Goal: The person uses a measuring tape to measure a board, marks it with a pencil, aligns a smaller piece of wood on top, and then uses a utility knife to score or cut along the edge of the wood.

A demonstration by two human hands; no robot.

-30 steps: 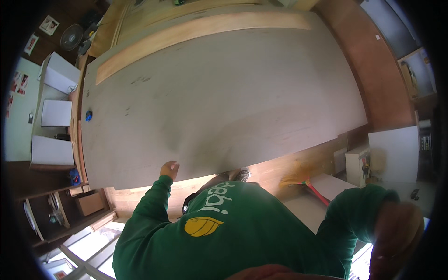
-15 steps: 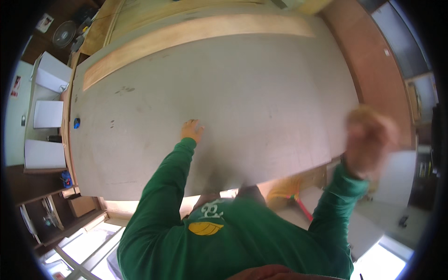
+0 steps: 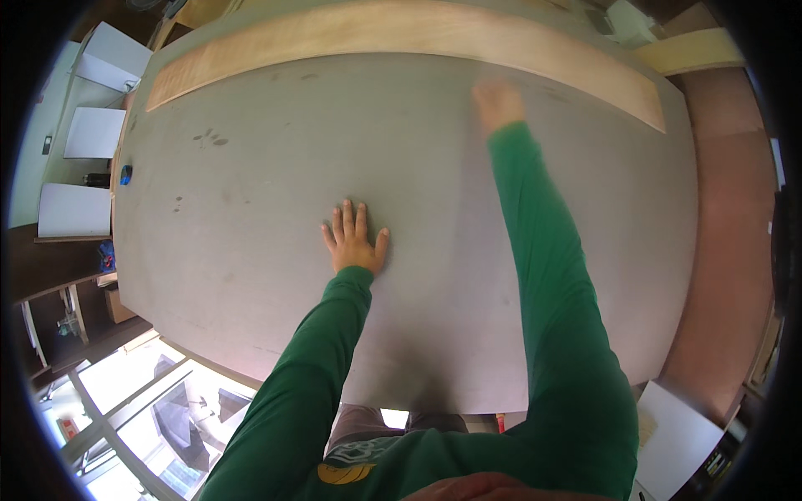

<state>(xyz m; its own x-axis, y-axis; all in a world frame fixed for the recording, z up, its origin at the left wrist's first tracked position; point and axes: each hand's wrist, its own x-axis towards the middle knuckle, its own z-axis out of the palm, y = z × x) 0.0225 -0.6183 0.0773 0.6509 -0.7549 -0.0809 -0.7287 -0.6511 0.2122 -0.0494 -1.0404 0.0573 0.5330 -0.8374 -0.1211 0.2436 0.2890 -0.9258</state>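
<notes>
- The grey board (image 3: 251,292) is lying wide and flat; the pale wooden strip (image 3: 401,27) runs along its far side.
- The left hand (image 3: 354,250) is palm down near the board's middle, fingers spread, gripping nothing.
- The right hand (image 3: 499,104) is blurred over the board's far part, near the strip; its opening and hold I cannot tell.
- The strip seems already laid on the board; whether fixing is done or left, I cannot tell.
</notes>
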